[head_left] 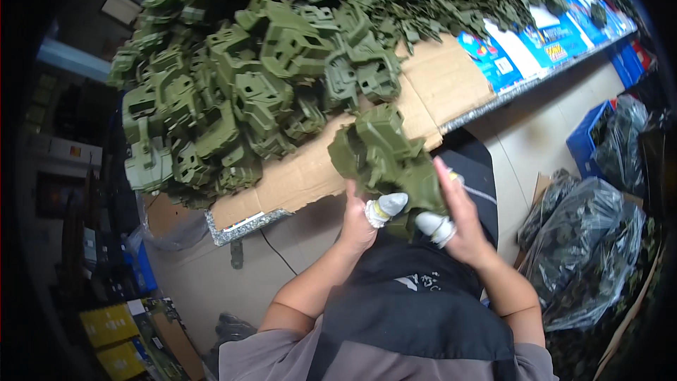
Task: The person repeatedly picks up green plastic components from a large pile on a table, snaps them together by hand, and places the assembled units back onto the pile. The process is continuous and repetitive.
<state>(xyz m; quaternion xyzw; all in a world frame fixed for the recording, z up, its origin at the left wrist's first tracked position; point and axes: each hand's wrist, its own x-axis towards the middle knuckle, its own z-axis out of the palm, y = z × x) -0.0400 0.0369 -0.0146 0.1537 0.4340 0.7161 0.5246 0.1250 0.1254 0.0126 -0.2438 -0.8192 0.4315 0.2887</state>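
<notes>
An olive-green moulded plastic shell (pixel 384 144), with the look of a toy vehicle body, is held in front of my apron. My left hand (pixel 358 222) grips its near left side, and a whitish cover wraps the thumb. On the other side, my right hand (pixel 464 222) holds the shell with long fingers laid along its edge; that thumb is wrapped in white too. The fingers beneath the shell are hidden. Just beyond it, a large heap of similar green shells (pixel 247 92) covers the left part of the table.
Cardboard (pixel 303 169) lines the table's near edge, with blue printed sheets (pixel 522 56) further right. Small green pieces (pixel 451 0) are piled at the back. Clear plastic bags (pixel 585 254) and a blue crate (pixel 589 137) stand on the floor at right; yellow boxes (pixel 109 324) are at lower left.
</notes>
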